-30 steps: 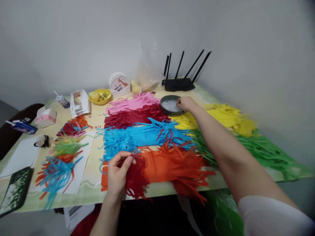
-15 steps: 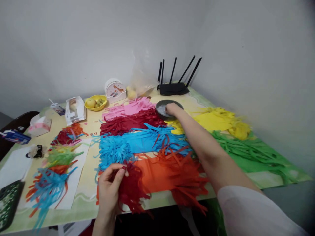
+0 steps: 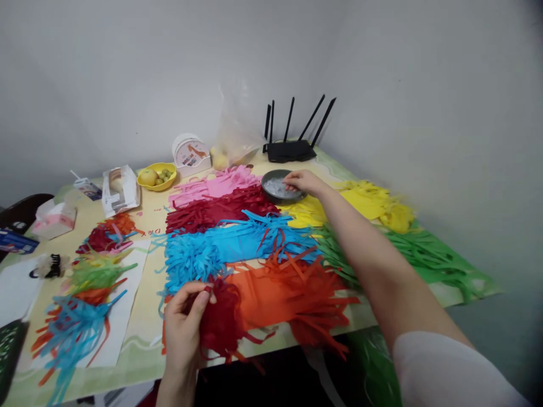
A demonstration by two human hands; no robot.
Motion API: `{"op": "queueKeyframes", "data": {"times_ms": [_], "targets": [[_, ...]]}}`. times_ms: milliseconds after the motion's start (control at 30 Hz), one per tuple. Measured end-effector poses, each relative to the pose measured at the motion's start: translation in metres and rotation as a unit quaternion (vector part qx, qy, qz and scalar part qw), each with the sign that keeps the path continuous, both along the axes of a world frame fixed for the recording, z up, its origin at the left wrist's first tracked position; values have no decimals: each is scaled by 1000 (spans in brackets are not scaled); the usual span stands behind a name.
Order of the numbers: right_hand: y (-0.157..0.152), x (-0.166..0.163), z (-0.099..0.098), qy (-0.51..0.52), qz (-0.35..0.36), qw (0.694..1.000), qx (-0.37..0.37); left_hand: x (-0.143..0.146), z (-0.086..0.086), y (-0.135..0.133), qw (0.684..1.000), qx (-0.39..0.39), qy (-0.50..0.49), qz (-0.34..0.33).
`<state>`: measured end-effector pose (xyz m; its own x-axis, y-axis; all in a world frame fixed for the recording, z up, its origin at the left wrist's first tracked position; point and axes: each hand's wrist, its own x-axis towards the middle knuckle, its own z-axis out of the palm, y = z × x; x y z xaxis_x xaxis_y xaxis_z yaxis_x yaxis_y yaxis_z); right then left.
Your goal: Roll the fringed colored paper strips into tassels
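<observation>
My left hand (image 3: 183,329) is closed on a bunch of dark red fringed paper (image 3: 223,322) at the table's near edge, over the orange fringed sheet (image 3: 288,288). My right hand (image 3: 303,181) reaches far across to the dark round bowl (image 3: 271,195) holding something white and glossy; its fingers are pinched together at the bowl's right rim, and what they hold is too small to name. Blue (image 3: 220,246), dark red (image 3: 212,210) and pink (image 3: 212,185) fringed sheets lie in rows between the two hands.
Yellow (image 3: 373,203) and green (image 3: 424,254) fringed paper cover the right side. Finished multicoloured tassels (image 3: 85,299) lie on white paper at left. A black router (image 3: 291,150), a yellow fruit bowl (image 3: 156,176), a round tin (image 3: 190,154), cartons and a hair clip (image 3: 46,265) stand around.
The view has drifted left and down a little. My right hand dipped into the bowl and now sits at its right rim. My left hand keeps hold of the dark red bunch.
</observation>
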<state>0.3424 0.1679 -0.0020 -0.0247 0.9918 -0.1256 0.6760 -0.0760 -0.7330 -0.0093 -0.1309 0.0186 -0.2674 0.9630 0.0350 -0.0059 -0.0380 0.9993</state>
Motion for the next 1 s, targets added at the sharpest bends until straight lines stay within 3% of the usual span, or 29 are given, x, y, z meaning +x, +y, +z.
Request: {"op": "queueKeyframes", "data": {"times_ms": [267, 533, 667, 767, 867, 1000], "targets": [[-78, 22, 23, 147, 82, 985, -30, -6, -3, -2, 1000, 16, 3, 17], [-199, 75, 24, 115, 95, 976, -157, -8, -4, -7, 999, 31, -15, 24], [-266, 90, 12, 89, 84, 974, -193, 1, 2, -8, 999, 42, -22, 25], [-295, 80, -10, 28, 75, 985, -151, 10, 4, -6, 998, 63, -20, 5], [-303, 64, -28, -19, 45, 996, -76, 19, 6, -6, 997, 70, -19, -15], [-302, 57, -33, -47, 18, 999, -6, 24, 7, -12, 997, 69, -12, -12]]}}
